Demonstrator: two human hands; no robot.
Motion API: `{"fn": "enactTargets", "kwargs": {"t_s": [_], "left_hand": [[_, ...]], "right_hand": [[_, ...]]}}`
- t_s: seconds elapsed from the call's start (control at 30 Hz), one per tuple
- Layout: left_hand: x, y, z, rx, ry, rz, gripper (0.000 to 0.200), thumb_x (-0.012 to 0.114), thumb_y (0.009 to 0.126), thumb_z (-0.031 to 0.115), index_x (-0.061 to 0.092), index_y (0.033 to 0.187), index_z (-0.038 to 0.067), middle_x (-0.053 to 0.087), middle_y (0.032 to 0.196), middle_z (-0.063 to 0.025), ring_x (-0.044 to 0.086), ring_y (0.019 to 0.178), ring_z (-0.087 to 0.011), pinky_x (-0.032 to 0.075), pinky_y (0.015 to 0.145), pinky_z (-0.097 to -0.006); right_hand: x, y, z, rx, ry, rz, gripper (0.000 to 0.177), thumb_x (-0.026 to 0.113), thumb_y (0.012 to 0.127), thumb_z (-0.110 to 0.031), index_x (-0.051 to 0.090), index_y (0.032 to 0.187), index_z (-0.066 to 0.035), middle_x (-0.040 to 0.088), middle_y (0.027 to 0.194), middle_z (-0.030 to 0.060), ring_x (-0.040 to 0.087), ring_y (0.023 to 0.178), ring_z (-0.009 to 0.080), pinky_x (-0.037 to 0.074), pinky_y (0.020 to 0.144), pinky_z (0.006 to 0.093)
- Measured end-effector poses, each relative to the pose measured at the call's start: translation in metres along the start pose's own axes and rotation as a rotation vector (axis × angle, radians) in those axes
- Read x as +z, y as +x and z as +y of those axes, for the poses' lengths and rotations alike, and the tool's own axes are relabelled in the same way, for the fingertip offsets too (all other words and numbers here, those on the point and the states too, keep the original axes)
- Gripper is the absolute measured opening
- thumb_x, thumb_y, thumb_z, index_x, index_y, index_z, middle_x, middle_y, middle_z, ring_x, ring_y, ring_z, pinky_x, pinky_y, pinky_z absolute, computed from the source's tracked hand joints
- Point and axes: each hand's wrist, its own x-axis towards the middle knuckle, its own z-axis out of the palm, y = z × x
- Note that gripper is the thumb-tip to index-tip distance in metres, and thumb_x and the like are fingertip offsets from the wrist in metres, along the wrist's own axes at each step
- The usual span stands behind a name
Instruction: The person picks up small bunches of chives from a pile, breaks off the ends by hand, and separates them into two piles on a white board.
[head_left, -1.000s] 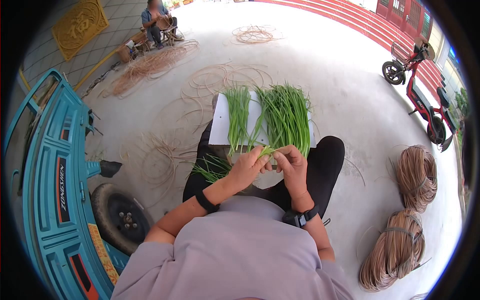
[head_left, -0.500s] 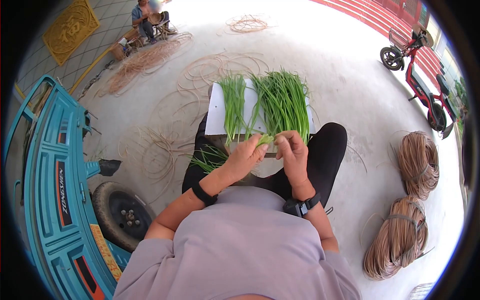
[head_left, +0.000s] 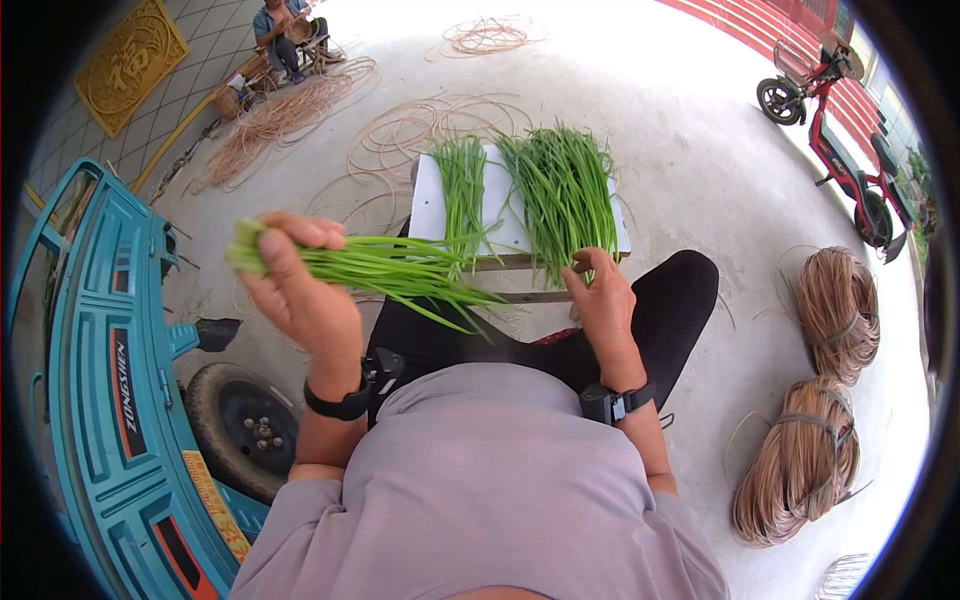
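Note:
My left hand (head_left: pixel 300 285) is out to the left, closed round the pale stem ends of a bunch of chives (head_left: pixel 385 265). The bunch lies nearly level, its green leaf tips trailing right over my lap. My right hand (head_left: pixel 605 295) is at the lower end of a thick pile of chives (head_left: pixel 565 195), its thumb and curled forefinger apart near the stems. A thinner pile of chives (head_left: pixel 462 185) lies to the left on the same white board (head_left: pixel 427 205), which rests on a low stand in front of my knees.
A blue three-wheeler (head_left: pixel 105 370) with a wheel (head_left: pixel 245 425) stands close on my left. Two coiled bundles of brown strips (head_left: pixel 838 310) lie on the right, below a red scooter (head_left: pixel 845 165). Loose strips (head_left: pixel 430 135) cover ground ahead. A seated person (head_left: pixel 290 35) holds a basket.
My left hand has swung left, away from my right hand, carrying the bunch of chives. My right hand has moved slightly to the right, beside the thick pile's stems.

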Motion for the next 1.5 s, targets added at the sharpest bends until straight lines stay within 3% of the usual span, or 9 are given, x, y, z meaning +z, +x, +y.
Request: {"fn": "enactTargets", "kwargs": {"t_s": [0.17, 0.3, 0.43, 0.53, 0.73, 1.03, 1.13, 1.23, 1.5], "left_hand": [[-0.018, 0.018, 0.031, 0.633, 0.466, -0.002, 0.034, 0.042, 0.103, 0.03, 0.045, 0.087, 0.0, 0.054, 0.075, -0.0079, 0.056, 0.064, -0.0187, 0.051, 0.06, -0.0322], [-0.019, 0.013, 0.037, 0.716, 0.564, -0.114, 0.036, 0.042, 0.102, 0.032, 0.051, 0.092, -0.001, 0.058, 0.078, -0.0105, 0.057, 0.063, -0.0198, 0.05, 0.059, -0.0313], [-0.006, -0.02, 0.003, 0.09, 0.456, -0.431, 0.015, 0.049, 0.096, 0.007, 0.055, 0.109, 0.001, 0.06, 0.085, -0.0096, 0.056, 0.067, -0.0171, 0.047, 0.061, -0.0316], [0.005, -0.041, -0.029, -0.214, 0.566, -0.729, 0.018, 0.05, 0.097, 0.015, 0.053, 0.111, 0.004, 0.06, 0.083, -0.016, 0.062, 0.072, -0.0305, 0.049, 0.064, -0.0377], [0.018, -0.08, -0.055, -0.367, 0.43, -1.105, 0.02, 0.048, 0.098, 0.022, 0.049, 0.107, 0.004, 0.059, 0.08, -0.0192, 0.06, 0.077, -0.039, 0.047, 0.066, -0.0438], [0.022, -0.084, -0.053, -0.473, 0.292, -0.992, 0.02, 0.053, 0.096, 0.018, 0.052, 0.106, 0.0, 0.06, 0.085, -0.0172, 0.061, 0.083, -0.0363, 0.047, 0.07, -0.0425], [0.022, -0.088, -0.063, -0.15, 0.411, -0.967, 0.02, 0.051, 0.098, 0.016, 0.056, 0.11, 0.002, 0.062, 0.092, -0.0134, 0.06, 0.088, -0.0278, 0.048, 0.078, -0.0363], [0.028, -0.092, -0.072, 0.049, 0.318, -0.867, 0.02, 0.052, 0.097, 0.016, 0.058, 0.11, 0.003, 0.061, 0.096, -0.0141, 0.057, 0.096, -0.0308, 0.046, 0.082, -0.0385], [0.028, -0.096, -0.065, -0.334, 0.364, -1.0, 0.02, 0.049, 0.098, 0.02, 0.051, 0.101, 0.0, 0.061, 0.083, -0.017, 0.061, 0.078, -0.0342, 0.049, 0.069, -0.0399]], "right_hand": [[0.002, -0.003, -0.003, -0.017, -0.147, -0.15, 0.033, 0.07, 0.079, -0.021, 0.057, 0.109, -0.013, 0.061, 0.102, 0.006, 0.064, 0.086, 0.0293, 0.05, 0.069, 0.0402], [0.005, -0.003, -0.003, -0.026, -0.222, -0.151, 0.035, 0.069, 0.079, -0.02, 0.057, 0.111, -0.012, 0.061, 0.101, 0.0064, 0.064, 0.086, 0.0278, 0.051, 0.071, 0.038], [0.007, -0.003, -0.004, 0.029, -0.25, -0.161, 0.034, 0.066, 0.081, -0.019, 0.057, 0.113, -0.012, 0.061, 0.101, 0.0081, 0.064, 0.087, 0.0286, 0.051, 0.072, 0.039], [0.01, -0.003, -0.001, 0.056, -0.236, -0.112, 0.032, 0.065, 0.082, -0.02, 0.058, 0.113, -0.012, 0.061, 0.099, 0.009, 0.064, 0.085, 0.0287, 0.051, 0.072, 0.0395], [0.01, 0.001, 0.0, 0.09, -0.248, -0.175, 0.022, 0.064, 0.083, -0.021, 0.063, 0.102, -0.011, 0.061, 0.093, 0.0093, 0.064, 0.082, 0.0287, 0.05, 0.07, 0.0402], [0.001, 0.002, -0.014, -0.028, 0.1, 0.09, 0.014, 0.066, 0.082, -0.013, 0.061, 0.093, -0.008, 0.062, 0.089, 0.0076, 0.061, 0.066, 0.025, 0.048, 0.059, 0.0365], [0.001, -0.004, -0.016, -0.026, 0.353, -0.063, 0.016, 0.067, 0.081, -0.005, 0.063, 0.096, -0.005, 0.06, 0.08, 0.0028, 0.05, 0.058, 0.0098, 0.041, 0.054, 0.0238], [-0.004, -0.004, -0.022, -0.179, 0.429, -0.161, 0.015, 0.069, 0.081, -0.005, 0.065, 0.095, -0.006, 0.061, 0.083, 0.0027, 0.047, 0.056, 0.0086, 0.039, 0.052, 0.0232], [0.003, -0.006, -0.017, -0.129, 0.669, -0.288, 0.014, 0.07, 0.08, -0.003, 0.067, 0.094, -0.004, 0.058, 0.077, 0.0003, 0.044, 0.056, 0.0061, 0.037, 0.052, 0.0212]]}}
